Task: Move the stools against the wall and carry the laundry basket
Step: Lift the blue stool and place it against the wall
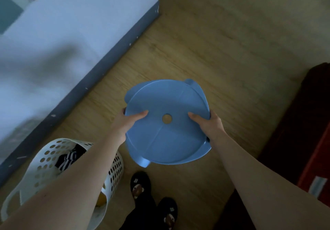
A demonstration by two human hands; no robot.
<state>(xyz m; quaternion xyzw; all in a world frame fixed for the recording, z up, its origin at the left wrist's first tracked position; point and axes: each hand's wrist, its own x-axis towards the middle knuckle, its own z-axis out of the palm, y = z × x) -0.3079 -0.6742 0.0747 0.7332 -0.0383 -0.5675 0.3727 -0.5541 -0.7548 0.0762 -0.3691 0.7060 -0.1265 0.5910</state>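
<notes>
A round blue plastic stool (167, 137) with a hole in the middle of its seat hangs above the wooden floor, seen from the top. My left hand (128, 122) grips the seat's left rim, thumb on top. My right hand (207, 122) grips the right rim the same way. A white perforated laundry basket (42, 162) stands at the lower left, partly behind my left forearm, with striped dark clothing inside. The stool's legs are mostly hidden under the seat.
A pale wall with a dark blue baseboard (107, 56) runs diagonally along the left. Dark red-brown furniture (307, 131) stands at the right edge. My feet in dark slippers (141, 185) stand just below the stool. Wooden floor (214, 42) stretches ahead.
</notes>
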